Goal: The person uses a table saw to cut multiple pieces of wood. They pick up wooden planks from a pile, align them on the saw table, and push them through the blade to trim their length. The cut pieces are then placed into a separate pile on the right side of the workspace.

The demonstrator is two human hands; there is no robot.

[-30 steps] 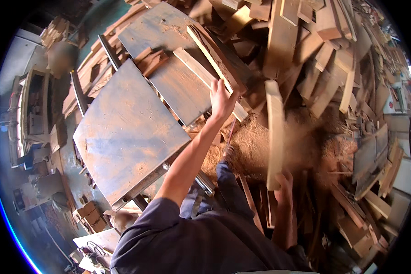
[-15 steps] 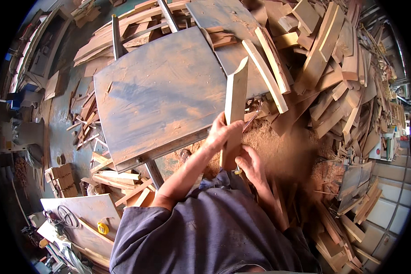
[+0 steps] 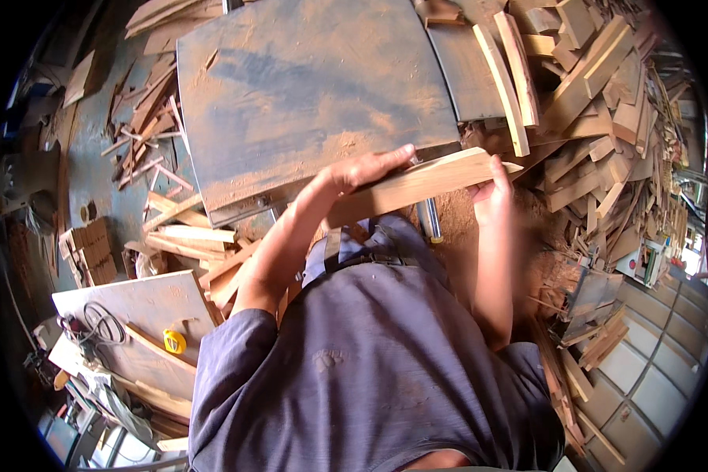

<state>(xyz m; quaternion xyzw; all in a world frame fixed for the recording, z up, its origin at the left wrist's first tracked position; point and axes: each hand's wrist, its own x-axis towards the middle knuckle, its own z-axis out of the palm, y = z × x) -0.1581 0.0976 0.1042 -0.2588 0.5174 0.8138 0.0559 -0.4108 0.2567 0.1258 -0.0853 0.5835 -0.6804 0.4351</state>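
Observation:
A short, thick wooden board [image 3: 421, 185] lies across in front of my body, close to the near edge of a metal worktable [image 3: 315, 79] dusted with sawdust. Its right end narrows to a pale point. My left hand [image 3: 370, 169] is over the board's upper edge, fingers stretched along it; the thumb is hidden. Around the pointed right end, my right hand [image 3: 492, 197] grips the board with bent fingers. Below the board, a metal bar [image 3: 429, 220] shows beside my trousers.
Two long pale strips [image 3: 499, 90] lie on the table's right part. Beyond them rises a large heap of wood offcuts [image 3: 582, 169]. Sawdust [image 3: 468, 263] covers the ground at right. On the left, a leaning panel [image 3: 157, 315] carries a yellow tape measure [image 3: 175, 341] and a coiled cable [image 3: 102, 322].
The board has turned from pointing away from me to lying crosswise. My right hand has moved up and right to its pointed end. The view has shifted, with the table now higher in it.

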